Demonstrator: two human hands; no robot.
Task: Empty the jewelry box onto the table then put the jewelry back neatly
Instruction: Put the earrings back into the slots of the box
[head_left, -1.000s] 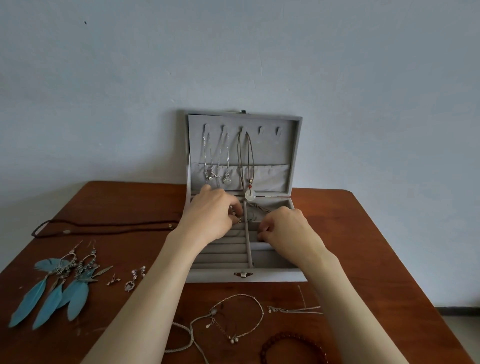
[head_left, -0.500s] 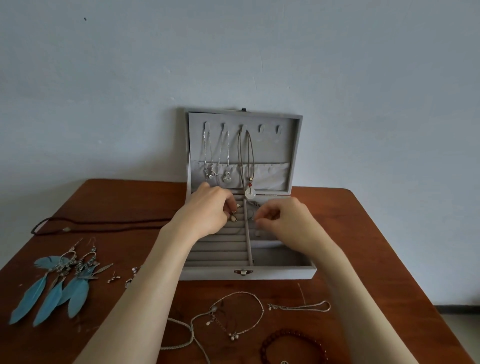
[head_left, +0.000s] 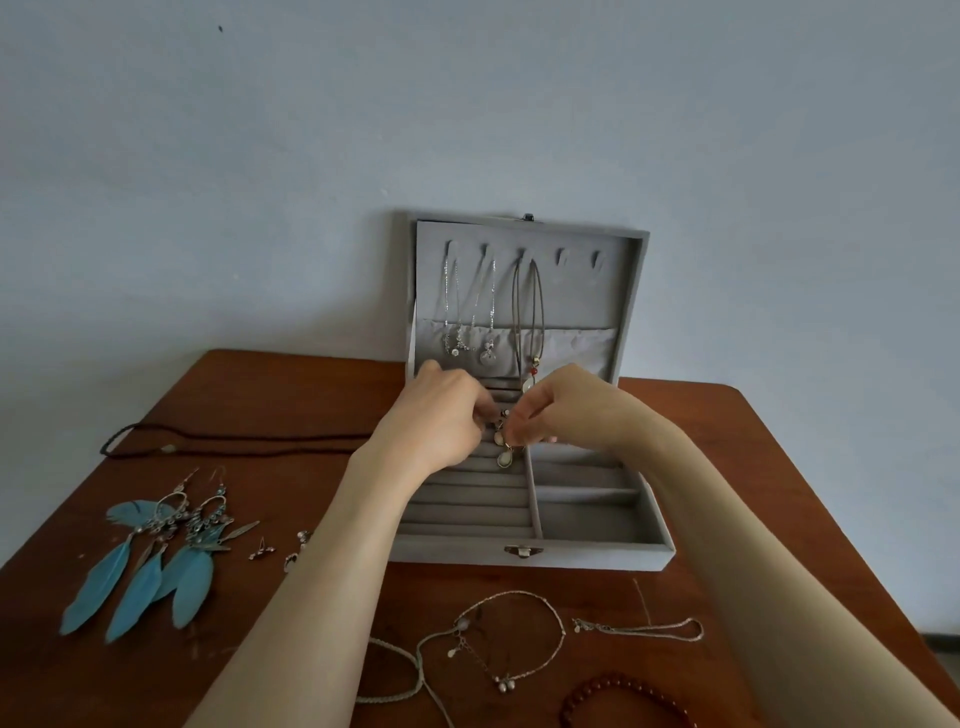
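The grey jewelry box (head_left: 592, 557) stands open against the wall, with three necklaces (head_left: 491, 312) hanging inside its lid. Above the ring slots my left hand (head_left: 441, 421) and my right hand (head_left: 566, 408) meet and both pinch a small drop earring (head_left: 505, 453) with pale stones that dangles between them. On the table lie blue feather earrings (head_left: 150, 561), small studs (head_left: 283, 551), a black cord necklace (head_left: 223, 441), thin bracelets (head_left: 509, 644), a fine chain (head_left: 641, 627) and a red bead bracelet (head_left: 618, 699).
The wooden table (head_left: 779, 493) ends at the wall behind the box and drops off at the right edge. The box's right-hand compartments (head_left: 587, 512) hold nothing that I can see.
Both hands rose out of the box's tray and came together, lifting the drop earring clear of the slots. The box's front edge shifted slightly.
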